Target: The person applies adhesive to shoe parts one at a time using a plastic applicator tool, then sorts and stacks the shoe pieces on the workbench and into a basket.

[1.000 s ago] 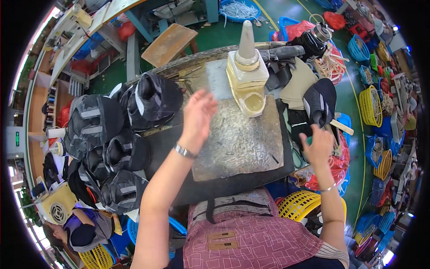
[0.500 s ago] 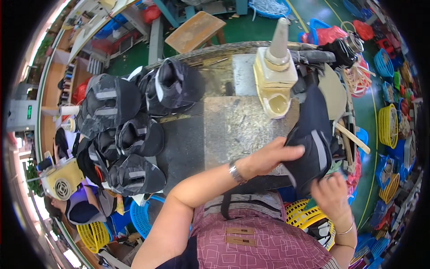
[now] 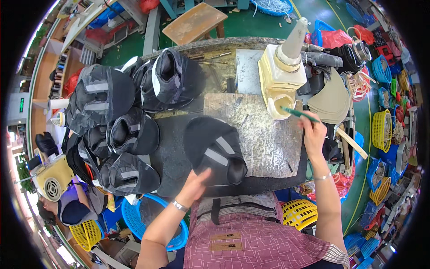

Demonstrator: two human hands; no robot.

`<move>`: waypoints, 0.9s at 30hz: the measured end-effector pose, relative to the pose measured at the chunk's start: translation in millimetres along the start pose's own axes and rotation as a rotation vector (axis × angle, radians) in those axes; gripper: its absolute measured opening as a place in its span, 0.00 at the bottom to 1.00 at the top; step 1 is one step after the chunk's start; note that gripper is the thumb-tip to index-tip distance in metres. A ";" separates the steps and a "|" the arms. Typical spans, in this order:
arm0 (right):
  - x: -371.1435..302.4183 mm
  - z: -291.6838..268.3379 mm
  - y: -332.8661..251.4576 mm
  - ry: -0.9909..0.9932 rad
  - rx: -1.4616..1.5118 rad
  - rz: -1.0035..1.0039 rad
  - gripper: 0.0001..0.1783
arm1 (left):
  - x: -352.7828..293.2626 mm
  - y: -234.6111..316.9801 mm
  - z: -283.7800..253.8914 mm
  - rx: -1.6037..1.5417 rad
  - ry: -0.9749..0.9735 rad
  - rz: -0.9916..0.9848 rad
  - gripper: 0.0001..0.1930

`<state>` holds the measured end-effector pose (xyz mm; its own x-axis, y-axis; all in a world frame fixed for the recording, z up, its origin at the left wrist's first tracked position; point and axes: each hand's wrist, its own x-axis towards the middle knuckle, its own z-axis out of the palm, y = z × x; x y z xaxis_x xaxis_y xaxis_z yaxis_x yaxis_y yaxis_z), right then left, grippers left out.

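A black shoe upper (image 3: 210, 143) with grey strips lies on the dark mat in front of me. My left hand (image 3: 195, 184) grips its near left edge, the thumb on top and the fingers partly hidden. Farther right, my right hand (image 3: 313, 132) holds a slim green brush (image 3: 297, 112) by its handle. The brush's tip is inside the open cup of a cream-coloured glue pot (image 3: 281, 74) with a grey cone on top. Under the pot's cup lies a worn, stained board (image 3: 264, 148).
Several black shoe uppers (image 3: 134, 172) are heaped on the left of the bench. Beige curved sheets (image 3: 331, 101) and a wooden-handled tool (image 3: 351, 142) lie at the right. A blue basket (image 3: 134, 215) and a yellow basket (image 3: 300, 213) stand below the near edge.
The shoe upper has moved from the right side to the mat at centre-left, with my left hand on it. My right hand now holds a green brush in the glue pot.
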<state>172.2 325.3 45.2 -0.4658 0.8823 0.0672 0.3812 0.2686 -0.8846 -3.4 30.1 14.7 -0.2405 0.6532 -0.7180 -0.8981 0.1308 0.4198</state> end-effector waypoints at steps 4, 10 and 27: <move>15.4 15.0 39.2 0.007 -0.112 -0.071 0.06 | 1.9 -11.0 4.5 0.210 0.016 0.114 0.27; -13.0 36.0 23.2 -0.033 0.664 0.477 0.10 | 0.7 -7.5 10.3 0.280 -0.028 0.232 0.30; -45.6 128.3 -2.8 -0.234 0.220 -0.072 0.12 | 4.0 1.4 -0.5 0.203 -0.081 0.131 0.29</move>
<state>90.0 234.8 -14.6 -0.6659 0.7445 0.0482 0.1706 0.2148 -0.9616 -5.9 32.5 12.1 -0.3120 0.7309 -0.6070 -0.7669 0.1833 0.6150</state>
